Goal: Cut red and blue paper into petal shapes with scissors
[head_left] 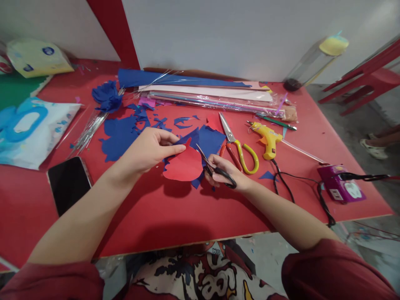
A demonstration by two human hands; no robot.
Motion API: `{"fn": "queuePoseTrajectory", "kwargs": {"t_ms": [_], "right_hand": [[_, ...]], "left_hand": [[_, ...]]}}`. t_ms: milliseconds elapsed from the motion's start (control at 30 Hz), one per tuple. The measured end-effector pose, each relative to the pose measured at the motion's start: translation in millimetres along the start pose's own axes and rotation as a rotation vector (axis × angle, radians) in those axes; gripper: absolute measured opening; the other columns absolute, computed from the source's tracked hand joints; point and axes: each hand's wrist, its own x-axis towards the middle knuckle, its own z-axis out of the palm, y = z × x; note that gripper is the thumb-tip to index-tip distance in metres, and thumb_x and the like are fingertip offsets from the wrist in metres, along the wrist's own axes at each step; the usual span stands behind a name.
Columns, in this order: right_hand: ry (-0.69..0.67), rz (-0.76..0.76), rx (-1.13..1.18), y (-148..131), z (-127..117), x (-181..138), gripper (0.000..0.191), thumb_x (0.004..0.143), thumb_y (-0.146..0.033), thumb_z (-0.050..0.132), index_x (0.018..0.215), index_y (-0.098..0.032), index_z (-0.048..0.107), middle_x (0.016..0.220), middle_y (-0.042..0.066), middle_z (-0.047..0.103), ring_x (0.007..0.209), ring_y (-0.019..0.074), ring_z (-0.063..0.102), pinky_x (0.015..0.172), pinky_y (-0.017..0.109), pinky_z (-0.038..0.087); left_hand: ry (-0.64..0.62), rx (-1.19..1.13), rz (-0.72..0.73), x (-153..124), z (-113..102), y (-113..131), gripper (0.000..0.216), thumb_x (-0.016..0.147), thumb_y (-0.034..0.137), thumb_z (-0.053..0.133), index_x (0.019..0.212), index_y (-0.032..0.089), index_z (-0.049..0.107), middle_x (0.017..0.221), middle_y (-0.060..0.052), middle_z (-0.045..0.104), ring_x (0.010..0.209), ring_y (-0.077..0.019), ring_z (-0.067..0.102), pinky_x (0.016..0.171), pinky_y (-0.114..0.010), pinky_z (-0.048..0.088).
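My left hand (149, 148) pinches a stack of paper above the red table (162, 216): a red rounded piece (183, 166) on top of a blue sheet (208, 141). My right hand (223, 171) grips small black-handled scissors (215, 167), whose blades point up and left and meet the right edge of the red piece. Both hands hover near the table's middle.
Larger scissors with yellow and red handles (239, 149), a yellow glue gun (267, 139) with a black cord to a purple power strip (340, 187), a dark phone (68, 183), blue paper scraps (121, 133), a blue paper flower (108, 96), wrapped paper sheets (206, 93), a plastic bottle (312, 62).
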Motion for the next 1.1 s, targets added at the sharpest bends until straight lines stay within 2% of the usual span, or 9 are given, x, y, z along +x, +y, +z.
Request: {"fn": "queuePoseTrajectory", "kwargs": {"t_ms": [133,267,433,700,1100], "right_hand": [[0.034,0.008,-0.003,3,0,0,0.043,0.069,-0.045,0.071,0.076,-0.021,0.036,0.055,-0.010,0.042,0.044,0.0047,0.040,0.043,0.018,0.029],[0.068,-0.032,-0.006,5,2,0,0.043,0.069,-0.045,0.071,0.075,-0.021,0.036,0.055,-0.011,0.042,0.044,0.0049,0.041,0.043,0.018,0.029],[0.022,-0.041,-0.020,5,2,0,0.041,0.072,-0.044,0.069,0.076,-0.022,0.034,0.053,-0.010,0.043,0.043,0.0059,0.042,0.043,0.019,0.031],[-0.121,-0.042,0.072,8,-1,-1,0.037,0.075,-0.044,0.066,0.080,-0.022,0.037,0.060,-0.007,0.048,0.047,0.0062,0.045,0.046,0.020,0.034],[-0.063,0.008,0.056,6,3,-3,0.039,0.074,-0.047,0.066,0.081,-0.020,0.038,0.061,-0.006,0.050,0.050,0.0068,0.046,0.049,0.021,0.035]], "left_hand": [[-0.025,-0.044,-0.058,-1,2,4,0.018,0.046,0.019,0.080,0.047,0.013,0.063,0.047,0.001,0.057,0.045,-0.0075,0.048,0.045,-0.019,0.037],[-0.006,-0.145,-0.088,0,6,-4,0.020,0.045,0.020,0.081,0.050,0.014,0.063,0.049,0.002,0.057,0.045,-0.0075,0.049,0.046,-0.020,0.038],[-0.033,-0.217,-0.109,1,14,-11,0.014,0.048,0.020,0.077,0.051,0.016,0.065,0.047,0.003,0.057,0.043,-0.0067,0.047,0.043,-0.019,0.036],[-0.125,-0.254,-0.166,-4,18,-8,0.014,0.048,0.018,0.077,0.045,0.016,0.062,0.043,0.003,0.055,0.039,-0.0058,0.046,0.040,-0.018,0.035],[-0.162,-0.274,-0.282,-4,23,-14,0.026,0.045,0.021,0.081,0.057,0.014,0.059,0.048,0.002,0.062,0.043,-0.0071,0.052,0.044,-0.017,0.037]]}}
